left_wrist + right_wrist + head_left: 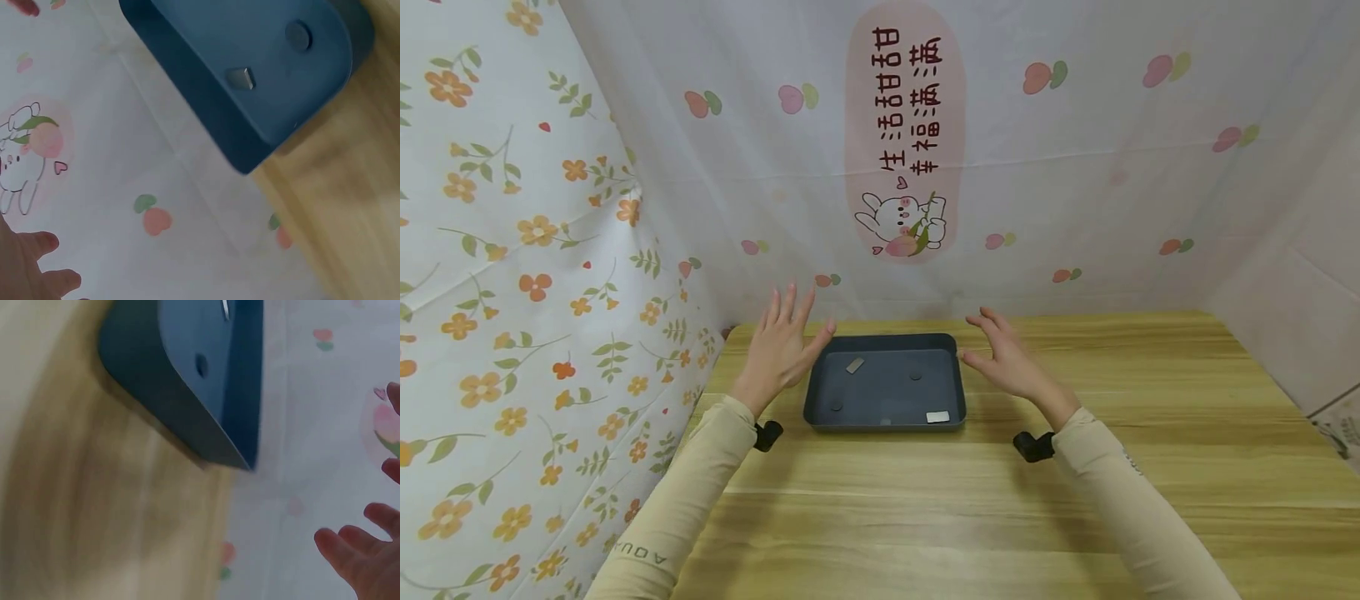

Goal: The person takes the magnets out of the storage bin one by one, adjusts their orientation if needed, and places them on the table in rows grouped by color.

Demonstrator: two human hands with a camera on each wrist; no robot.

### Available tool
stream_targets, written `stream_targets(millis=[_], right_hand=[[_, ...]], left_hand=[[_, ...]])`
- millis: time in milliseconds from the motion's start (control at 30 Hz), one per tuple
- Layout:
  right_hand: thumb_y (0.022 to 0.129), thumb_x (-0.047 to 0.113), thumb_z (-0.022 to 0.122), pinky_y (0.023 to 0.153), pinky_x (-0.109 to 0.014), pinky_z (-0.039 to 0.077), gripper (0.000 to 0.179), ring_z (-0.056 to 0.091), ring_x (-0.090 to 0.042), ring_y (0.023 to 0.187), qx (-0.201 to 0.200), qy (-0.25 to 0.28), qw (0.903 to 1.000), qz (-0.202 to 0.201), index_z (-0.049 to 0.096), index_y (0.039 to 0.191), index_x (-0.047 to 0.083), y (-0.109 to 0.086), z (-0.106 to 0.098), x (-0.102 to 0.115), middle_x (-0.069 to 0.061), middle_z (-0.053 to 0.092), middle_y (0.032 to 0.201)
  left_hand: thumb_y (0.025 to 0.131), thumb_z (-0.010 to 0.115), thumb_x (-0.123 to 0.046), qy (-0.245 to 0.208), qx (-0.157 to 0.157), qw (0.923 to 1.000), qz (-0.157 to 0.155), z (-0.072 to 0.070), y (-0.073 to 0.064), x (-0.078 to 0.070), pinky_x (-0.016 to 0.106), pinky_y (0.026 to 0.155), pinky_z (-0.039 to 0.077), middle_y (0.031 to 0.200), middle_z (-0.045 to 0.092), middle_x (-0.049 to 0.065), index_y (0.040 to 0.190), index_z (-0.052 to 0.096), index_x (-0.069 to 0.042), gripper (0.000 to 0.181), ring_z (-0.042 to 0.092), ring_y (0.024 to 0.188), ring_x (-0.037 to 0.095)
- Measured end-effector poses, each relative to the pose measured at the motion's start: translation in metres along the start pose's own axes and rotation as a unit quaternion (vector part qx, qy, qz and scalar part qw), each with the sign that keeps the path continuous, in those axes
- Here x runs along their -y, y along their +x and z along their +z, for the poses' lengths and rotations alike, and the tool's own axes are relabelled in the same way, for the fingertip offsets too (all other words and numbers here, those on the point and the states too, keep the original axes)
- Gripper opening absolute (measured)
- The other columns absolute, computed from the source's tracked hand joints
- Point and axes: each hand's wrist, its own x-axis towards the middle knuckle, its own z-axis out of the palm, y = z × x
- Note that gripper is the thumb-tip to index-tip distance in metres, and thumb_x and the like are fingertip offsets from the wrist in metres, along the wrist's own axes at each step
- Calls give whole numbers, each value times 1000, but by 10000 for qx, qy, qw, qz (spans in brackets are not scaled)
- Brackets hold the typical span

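A dark blue-grey rectangular tray (880,390) sits near the back edge of the wooden table. Inside it lie two small flat metallic rectangles, one silvery piece (937,417) by the front right corner and a greyer piece (854,365) at the back left. Two small dark discs are in it too, one disc (915,376) right of the middle and another disc (837,406) at the front left. My left hand (780,348) hovers by the tray's left side, fingers spread and holding nothing. Off the right side, my right hand (1009,357) is raised with loosely bent, empty fingers.
The wooden table (880,508) reaches forward and to the right of the tray. Behind it hangs a white curtain (760,192) with fruit prints and a rabbit drawing. A flowered cloth (535,317) hangs along the left side. Black wrist mounts show under both sleeves.
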Motion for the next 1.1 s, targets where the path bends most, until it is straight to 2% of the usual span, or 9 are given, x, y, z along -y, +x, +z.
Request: stream_targets(millis=[200,333,433,533,667,733,833,967,1100], right_hand=[[95,32,61,107,-63,30,61,27,-44,140,106,317,9994,16,41,143,1,-2,30,-8,-23,27,153],[95,29,62,105,-61,33,54,37,-43,133,142,455,9989,7,47,137,-1,-5,42,-16,-24,42,143],[95,28,62,106,-60,34,52,40,-43,132,270,491,9984,4,49,135,-2,-8,49,-21,-24,46,140],[95,26,61,105,-59,35,51,42,-42,131,431,653,9969,-20,49,135,-4,-11,53,-22,-24,48,139],[95,23,61,102,-56,40,49,45,-41,129,668,860,9941,-6,49,135,-4,-13,56,-22,-22,50,138],[95,22,61,101,-55,42,49,47,-40,128,752,859,9934,-56,49,134,-4,-13,58,-24,-21,51,137],[95,22,61,100,-53,43,47,49,-39,126,831,782,9933,-162,51,133,-4,-13,62,-27,-20,53,135],[95,22,62,99,-53,44,45,50,-38,124,862,743,9933,-209,53,130,-5,-13,66,-29,-20,55,132],[94,21,63,99,-53,43,42,52,-37,121,910,630,9936,-212,56,127,-4,-12,70,-29,-20,58,127]], left_hand=[[98,24,-66,-861,349,9953,-280,22,-3,4,59,115,19,162,3,16,156,14,-14,79,6,149,38],[102,34,-52,-1630,352,9845,-552,32,-7,7,58,112,26,158,16,23,153,19,-5,72,23,143,43],[103,39,-41,-2160,327,9727,-784,38,-11,10,58,107,33,150,29,28,148,28,2,64,36,134,45],[103,39,-33,-2701,457,9552,-1120,45,-13,15,55,105,37,146,35,29,146,33,4,56,40,131,45],[103,40,-26,-3330,778,9238,-1724,55,-15,22,53,107,36,146,38,26,146,34,1,51,39,134,42],[103,41,-25,-3462,833,9145,-1921,60,-15,26,51,105,39,144,41,26,145,36,2,49,42,131,39],[103,41,-22,-3741,870,8983,-2134,66,-18,27,49,101,43,141,42,28,143,36,5,49,47,125,38],[103,40,-19,-4209,985,8697,-2383,73,-20,30,48,99,45,141,40,30,144,34,8,49,49,123,40],[103,39,-17,-4407,1059,8544,-2541,80,-19,32,49,100,45,140,42,32,143,33,10,49,52,122,43]])
